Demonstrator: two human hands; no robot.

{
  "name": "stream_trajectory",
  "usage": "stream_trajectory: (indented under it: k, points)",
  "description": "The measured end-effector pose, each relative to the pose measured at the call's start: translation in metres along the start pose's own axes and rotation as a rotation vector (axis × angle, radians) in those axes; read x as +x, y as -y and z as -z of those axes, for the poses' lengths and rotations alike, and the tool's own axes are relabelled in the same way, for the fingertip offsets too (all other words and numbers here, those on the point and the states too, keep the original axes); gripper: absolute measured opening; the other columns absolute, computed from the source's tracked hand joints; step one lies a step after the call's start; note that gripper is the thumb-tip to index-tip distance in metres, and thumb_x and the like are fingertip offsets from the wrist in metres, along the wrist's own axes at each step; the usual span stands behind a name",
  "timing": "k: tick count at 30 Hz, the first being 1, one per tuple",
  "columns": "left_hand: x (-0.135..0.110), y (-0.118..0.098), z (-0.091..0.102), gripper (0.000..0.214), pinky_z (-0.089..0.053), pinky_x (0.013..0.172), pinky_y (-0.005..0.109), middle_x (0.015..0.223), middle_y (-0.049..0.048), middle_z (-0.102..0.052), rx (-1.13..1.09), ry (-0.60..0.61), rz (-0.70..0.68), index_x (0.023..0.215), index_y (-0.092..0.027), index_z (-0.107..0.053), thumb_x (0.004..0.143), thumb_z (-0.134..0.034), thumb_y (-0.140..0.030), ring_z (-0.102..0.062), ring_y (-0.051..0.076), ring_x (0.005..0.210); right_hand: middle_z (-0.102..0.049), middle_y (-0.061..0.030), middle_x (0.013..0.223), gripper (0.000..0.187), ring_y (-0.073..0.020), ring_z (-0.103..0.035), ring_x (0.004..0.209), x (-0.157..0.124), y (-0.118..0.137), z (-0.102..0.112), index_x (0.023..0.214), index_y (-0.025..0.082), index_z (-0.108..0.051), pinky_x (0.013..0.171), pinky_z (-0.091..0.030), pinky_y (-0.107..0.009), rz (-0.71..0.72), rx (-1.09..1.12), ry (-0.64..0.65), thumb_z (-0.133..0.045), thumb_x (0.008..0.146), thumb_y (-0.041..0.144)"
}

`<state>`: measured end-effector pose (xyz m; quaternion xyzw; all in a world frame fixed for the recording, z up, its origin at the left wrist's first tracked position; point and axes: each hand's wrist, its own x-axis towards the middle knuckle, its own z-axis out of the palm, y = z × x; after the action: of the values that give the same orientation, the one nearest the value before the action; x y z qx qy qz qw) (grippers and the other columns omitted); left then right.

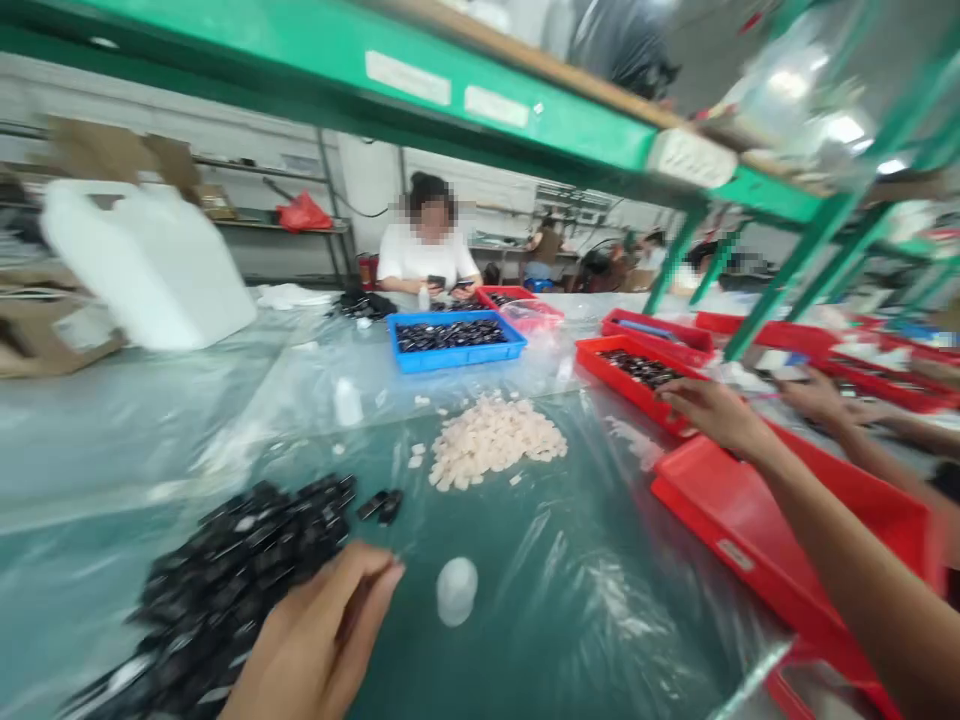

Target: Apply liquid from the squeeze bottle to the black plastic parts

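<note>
Bringing thumb and forefinger of the left hand [319,630] nearly together, just beside a heap of glossy black plastic parts [247,550]; too blurred to tell whether pinching anything. Reaching out with the right hand [712,408], fingers loosely bent, at the near end of an orange-red tray [613,378] of small dark parts; impossible to tell whether gripping one. Beneath the right forearm, a larger red tray [716,515]. Between the hands, a small translucent white bottle [457,590] and, farther off, a pile of cream-coloured pieces [491,440], all on a plastic-covered green tabletop [570,620]. Beyond, a blue tray [461,358] of black parts, then a co-worker in a white top [424,255]. Overhead, a green shelf beam [300,75].
</note>
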<state>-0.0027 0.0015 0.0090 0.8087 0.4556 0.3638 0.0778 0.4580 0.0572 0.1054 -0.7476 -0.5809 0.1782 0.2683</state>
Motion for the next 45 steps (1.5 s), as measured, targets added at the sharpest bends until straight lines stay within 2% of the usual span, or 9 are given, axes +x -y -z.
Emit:
stream_trajectory:
  k: [4, 7, 11, 15, 21, 24, 33, 39, 45]
  points:
    - [0.007, 0.023, 0.017, 0.048, -0.045, 0.058, 0.028, 0.053, -0.0061, -0.050, 0.224, 0.051, 0.181, 0.061, -0.023, -0.046, 0.109, -0.044, -0.027, -0.055, 0.013, 0.049, -0.071, -0.0041, 0.087, 0.039, -0.0145, -0.069, 0.076, -0.034, 0.057, -0.065, 0.115, 0.015, -0.073, 0.068, -0.052, -0.026, 0.405, 0.095, 0.458, -0.048, 0.106, 0.044]
    - [0.010, 0.033, 0.020, 0.026, -0.057, 0.066, 0.030, 0.072, -0.0041, -0.066, 0.389, 0.138, 0.328, 0.083, -0.016, -0.066, 0.106, -0.059, -0.027, -0.066, 0.013, 0.063, -0.075, -0.0054, 0.106, 0.035, -0.0204, -0.071, 0.091, -0.050, 0.094, -0.114, 0.121, 0.023, -0.075, 0.075, -0.054, -0.029, 0.588, 0.104, 0.725, -0.072, 0.093, 0.043]
    - [0.011, 0.031, 0.010, 0.017, -0.062, 0.069, 0.032, 0.109, 0.0051, -0.073, 0.540, 0.303, 0.436, 0.114, -0.016, -0.068, 0.101, -0.067, -0.027, -0.072, 0.016, 0.079, -0.065, -0.0072, 0.138, 0.059, -0.0326, -0.062, 0.122, -0.064, 0.106, -0.169, 0.133, 0.030, -0.068, 0.092, -0.055, -0.040, 0.613, 0.131, 0.832, -0.085, 0.080, 0.048]
    - [0.008, 0.032, -0.003, 0.018, -0.064, 0.077, 0.037, 0.121, 0.0077, -0.071, 0.606, 0.404, 0.476, 0.115, -0.015, -0.069, 0.099, -0.071, -0.023, -0.073, 0.021, 0.095, -0.065, -0.0072, 0.138, 0.045, -0.0353, -0.056, 0.131, -0.074, 0.095, -0.200, 0.125, 0.028, -0.069, 0.106, -0.047, -0.047, 0.559, 0.237, 0.825, -0.081, 0.084, 0.043]
    - [0.008, 0.028, -0.005, 0.020, -0.060, 0.080, 0.045, 0.108, 0.0103, -0.065, 0.371, 0.383, 0.356, 0.114, -0.014, -0.065, 0.104, -0.048, -0.008, -0.069, 0.027, 0.097, -0.072, -0.0014, 0.106, 0.023, -0.0204, -0.070, 0.100, -0.072, 0.095, -0.202, 0.105, 0.023, -0.068, 0.095, -0.055, -0.032, 0.511, 0.536, 0.844, -0.078, 0.088, 0.035]
    - [0.005, 0.020, -0.009, 0.026, -0.060, 0.077, 0.038, 0.113, 0.0095, -0.059, 0.075, 0.327, 0.286, 0.122, -0.019, -0.060, 0.107, -0.040, -0.013, -0.068, 0.021, 0.086, -0.070, -0.0009, 0.105, 0.024, -0.0192, -0.070, 0.098, -0.070, 0.093, -0.202, 0.107, 0.023, -0.066, 0.091, -0.057, -0.029, 0.447, 0.644, 0.812, -0.078, 0.089, 0.034]
    - [0.000, 0.009, -0.021, 0.031, -0.058, 0.079, 0.027, 0.118, 0.0025, -0.066, -0.472, 0.166, 0.331, 0.105, -0.033, -0.076, 0.096, -0.058, -0.009, -0.069, 0.017, 0.098, -0.067, 0.0016, 0.109, 0.030, -0.0171, -0.067, 0.098, -0.079, 0.091, -0.210, 0.114, 0.028, -0.070, 0.087, -0.056, -0.025, 0.346, 0.776, 0.821, -0.083, 0.086, 0.025]
    - [0.001, 0.001, -0.022, 0.020, -0.059, 0.067, 0.019, 0.089, -0.0037, -0.074, -0.683, 0.022, 0.479, 0.102, -0.034, -0.076, 0.091, -0.076, -0.017, -0.070, 0.012, 0.076, -0.068, 0.0018, 0.108, 0.028, -0.0167, -0.067, 0.100, -0.091, 0.094, -0.212, 0.112, 0.029, -0.071, 0.086, -0.056, -0.024, 0.300, 0.867, 0.850, -0.083, 0.086, 0.025]
    - [0.001, -0.003, -0.021, 0.013, -0.063, 0.077, 0.022, 0.098, -0.0033, -0.079, -0.745, -0.036, 0.414, 0.097, -0.033, -0.072, 0.099, -0.069, -0.020, -0.078, 0.015, 0.090, -0.072, 0.0005, 0.112, 0.032, -0.0200, -0.068, 0.099, -0.091, 0.090, -0.205, 0.119, 0.034, -0.071, 0.083, -0.057, -0.028, 0.448, 0.743, 0.726, -0.080, 0.089, 0.029]
